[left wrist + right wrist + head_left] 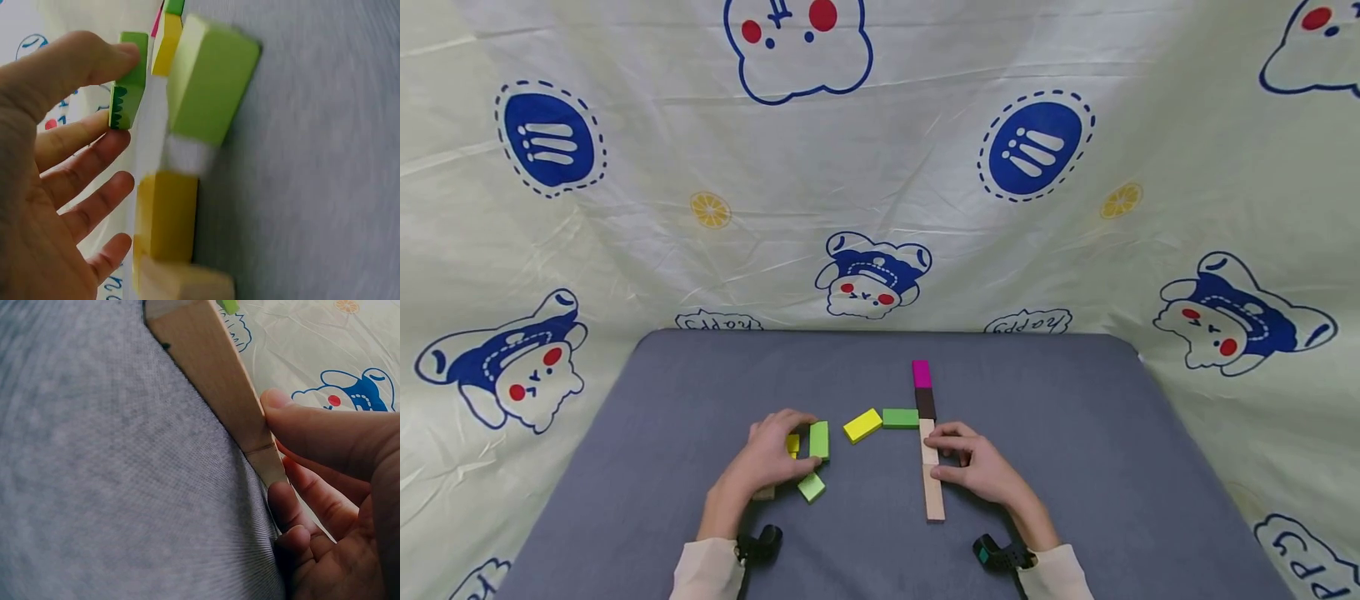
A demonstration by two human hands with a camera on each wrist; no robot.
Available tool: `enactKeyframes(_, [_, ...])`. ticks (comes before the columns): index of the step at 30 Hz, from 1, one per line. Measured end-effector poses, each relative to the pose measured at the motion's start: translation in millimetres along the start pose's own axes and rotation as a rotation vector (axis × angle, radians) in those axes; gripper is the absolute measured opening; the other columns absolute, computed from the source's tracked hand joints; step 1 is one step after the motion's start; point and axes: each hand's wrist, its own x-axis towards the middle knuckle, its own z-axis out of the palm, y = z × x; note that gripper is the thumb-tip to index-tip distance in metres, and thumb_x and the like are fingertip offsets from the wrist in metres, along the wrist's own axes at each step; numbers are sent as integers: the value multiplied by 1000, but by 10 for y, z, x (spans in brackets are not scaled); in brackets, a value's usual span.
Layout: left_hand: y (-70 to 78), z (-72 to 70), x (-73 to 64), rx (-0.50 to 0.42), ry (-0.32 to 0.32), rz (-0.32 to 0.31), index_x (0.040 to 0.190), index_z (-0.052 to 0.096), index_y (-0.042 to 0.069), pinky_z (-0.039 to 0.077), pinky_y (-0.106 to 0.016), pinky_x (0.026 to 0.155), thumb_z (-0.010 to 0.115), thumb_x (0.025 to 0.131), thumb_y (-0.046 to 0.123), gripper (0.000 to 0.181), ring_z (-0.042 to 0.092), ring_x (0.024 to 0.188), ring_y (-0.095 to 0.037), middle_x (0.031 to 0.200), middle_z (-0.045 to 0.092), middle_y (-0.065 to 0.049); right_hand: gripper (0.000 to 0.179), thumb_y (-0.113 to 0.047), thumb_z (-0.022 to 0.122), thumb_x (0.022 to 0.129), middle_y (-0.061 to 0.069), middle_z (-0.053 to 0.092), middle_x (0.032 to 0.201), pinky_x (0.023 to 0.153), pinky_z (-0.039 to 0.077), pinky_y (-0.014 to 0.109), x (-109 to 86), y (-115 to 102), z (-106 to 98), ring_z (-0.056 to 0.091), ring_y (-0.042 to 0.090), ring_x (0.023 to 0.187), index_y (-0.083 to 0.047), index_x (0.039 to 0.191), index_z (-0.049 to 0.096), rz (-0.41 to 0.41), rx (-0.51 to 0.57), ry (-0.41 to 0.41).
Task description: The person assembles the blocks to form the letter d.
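My left hand (pixel 775 446) pinches a light green block (pixel 819 440) between thumb and fingers; in the left wrist view this green block (pixel 130 81) has a dark scalloped mark. The other fingers stay spread. Below it lies a smaller pale green block (pixel 811 487), with yellow blocks (pixel 172 215) partly hidden by the hand. My right hand (pixel 981 467) rests thumb and fingertips against two plain wooden blocks (pixel 933 500) laid end to end. The right wrist view shows the thumb at the upper edge of a wooden block (pixel 206 369), fingers loosely bent.
The wooden row continues away into a dark brown block (pixel 926 403) and a magenta block (pixel 921 374). A green block (pixel 900 418) joins its left side, with a tilted yellow block (pixel 862 426) at its end. A printed curtain (pixel 910 167) hangs behind the grey table (pixel 1037 375).
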Motion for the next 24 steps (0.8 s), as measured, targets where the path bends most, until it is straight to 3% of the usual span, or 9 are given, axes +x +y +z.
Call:
enactKeyframes(8, [155,126,29,6,-46,45,127,70,17,34,-57,101,86,80,27,52,57,123,-28,129,67,-3,46,-27,81,89,12,60,134,77,43,26,2,12,-4,54,22,106,-8,130,72,1,-4,-7])
enactKeyframes(17, [163,205,45,27,-67,57,125,71,17,31,-59,99,87,77,29,52,56,123,-30,128,67,-4,45,-27,82,89,8,61,132,79,44,25,7,17,-9,53,16,107,-10,129,72,11,-17,2])
enactKeyframes(24, [156,232,59,49,-65,47,126,71,18,32,-59,98,88,77,32,54,56,123,-30,129,67,-4,44,-22,82,89,13,61,133,77,43,25,2,-28,-9,54,25,105,-6,129,72,18,-12,2])
